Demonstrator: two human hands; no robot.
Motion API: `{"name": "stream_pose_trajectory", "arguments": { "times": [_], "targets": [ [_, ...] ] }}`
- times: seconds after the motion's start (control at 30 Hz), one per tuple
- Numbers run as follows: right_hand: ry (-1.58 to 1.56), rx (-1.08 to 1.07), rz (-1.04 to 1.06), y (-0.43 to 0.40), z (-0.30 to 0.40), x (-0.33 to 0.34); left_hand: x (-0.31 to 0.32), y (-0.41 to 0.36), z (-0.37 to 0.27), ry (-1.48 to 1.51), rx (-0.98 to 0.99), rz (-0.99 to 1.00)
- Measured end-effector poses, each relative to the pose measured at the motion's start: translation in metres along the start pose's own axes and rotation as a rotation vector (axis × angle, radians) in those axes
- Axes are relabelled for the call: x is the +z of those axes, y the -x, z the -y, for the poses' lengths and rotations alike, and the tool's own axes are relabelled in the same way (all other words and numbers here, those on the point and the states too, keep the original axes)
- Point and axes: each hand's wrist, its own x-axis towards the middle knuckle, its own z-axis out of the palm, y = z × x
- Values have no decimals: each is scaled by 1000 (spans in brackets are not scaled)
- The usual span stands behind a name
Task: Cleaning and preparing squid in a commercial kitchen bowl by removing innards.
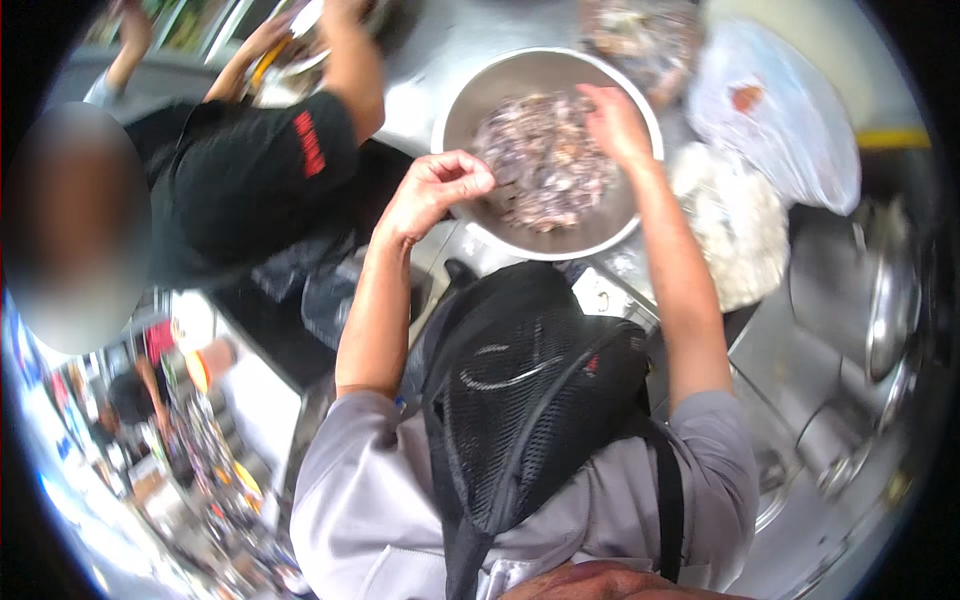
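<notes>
A large stainless steel bowl (547, 66) stands on a metal counter, partly filled with small greyish-pink pieces of raw food (551, 161), perhaps meat or seafood. My right hand (615, 124) reaches inside along the right wall, its fingers at the edge of the pieces; whether it grips any is unclear. Over the left rim hangs my left hand (450, 184), thumb and forefinger closed together near the pieces. I cannot make out anything between them.
Right of the bowl lie a bag of whitish food (731, 225), a pale plastic bag (776, 112) and a clear bag of raw food (645, 37). A co-worker in a black shirt (255, 180) works close at the left over another bowl. Metal pans (892, 300) stand far right.
</notes>
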Motion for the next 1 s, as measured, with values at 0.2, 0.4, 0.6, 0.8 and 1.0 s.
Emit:
{"name": "stream_pose_trajectory", "arguments": {
  "times": [0.2, 0.4, 0.6, 0.8, 1.0],
  "targets": [
    [56, 13, 81, -2, -13, -11, -75, 159, 36, -290, -193, -435],
    [140, -60, 178, -14, -27, -13, -191, 276, 203, -883, -439, -912],
    [213, 23, 203, -7, -18, -37, -240, 322, 271, -928, -813, -1162],
    [329, 64, 170, 7, -3, -52, -254, 357, 307, -874, -949, -1219],
    [168, 3, 17, 13, 26, -46, -228, 364, 332, -821, -922, -1167]
  ]
}}
